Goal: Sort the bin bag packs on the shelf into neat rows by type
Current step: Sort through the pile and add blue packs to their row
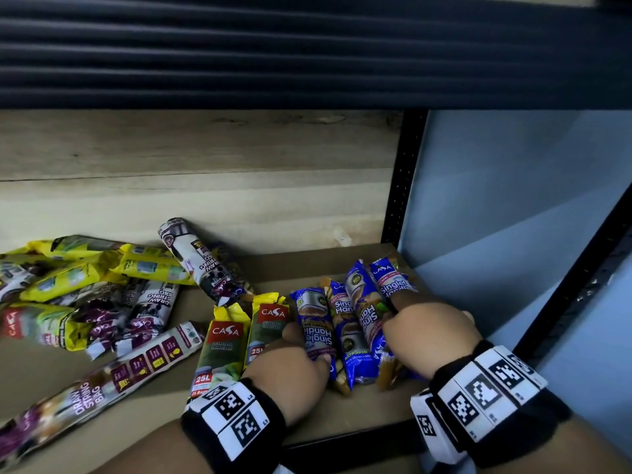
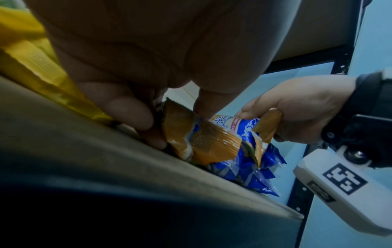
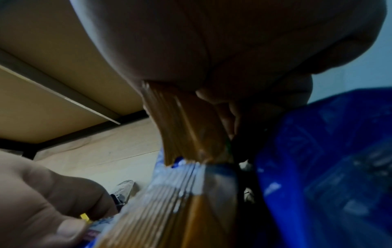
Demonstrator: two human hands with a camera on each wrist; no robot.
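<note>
Several blue "Single Handle" packs [image 1: 352, 347] lie side by side at the right end of the brown shelf board [image 1: 359, 415]. My left hand [image 1: 302, 350] grips the leftmost blue pack [image 1: 316, 323]; in the left wrist view its thumb and finger pinch that pack's orange crimped end [image 2: 203, 139]. My right hand [image 1: 424, 323] curls over the rightmost blue packs [image 1: 390, 278] and holds an orange crimped end [image 3: 186, 127]; the right hand [image 2: 297, 107] also shows in the left wrist view. Two yellow-green 25L packs [image 1: 222, 350] lie just left of the blue row.
A loose pile of purple draw-string packs [image 1: 143, 309] and yellow packs [image 1: 85, 268] covers the shelf's left half. One long draw-string pack [image 1: 102, 381] lies diagonally near the front edge. A black upright [image 1: 403, 179] and pale blue wall [image 1: 513, 200] close the right side.
</note>
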